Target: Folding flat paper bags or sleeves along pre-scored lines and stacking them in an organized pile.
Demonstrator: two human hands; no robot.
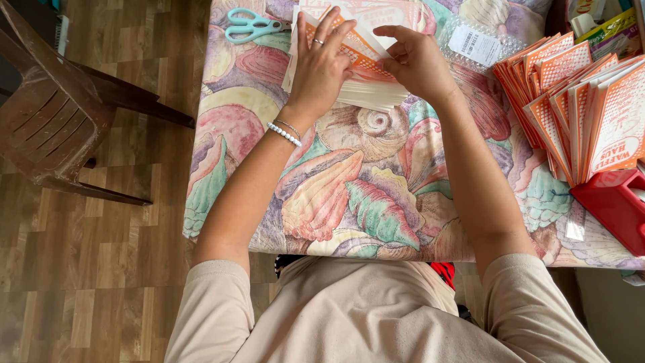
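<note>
You're working at the far side of the tabletop, which is covered w/ a shell-print cloth. Your left hand is lying flat on the stack of flat paper bags, fingers spread open and pointing away from you, pressing the top sheets down rather than gripping. Your right hand is sitting just right of it, fingers curled in, pinching the edge of the top orange-and-white bag btwn thumb and fingertips. So the bag is lying partly under your left palm and partly btwn both hands, w/ the stack beneath both.

Teal scissors are lying far left of the stack, just beside your left fingertips, not touching. A clear bubble-textured plastic packet w/ a white label is lying far right of your right hand. Further right, a fanned pile of folded orange bags is standing on edge, leaning against a red box at the right rim. A brown plastic chair is standing on the wood floor at left.
</note>
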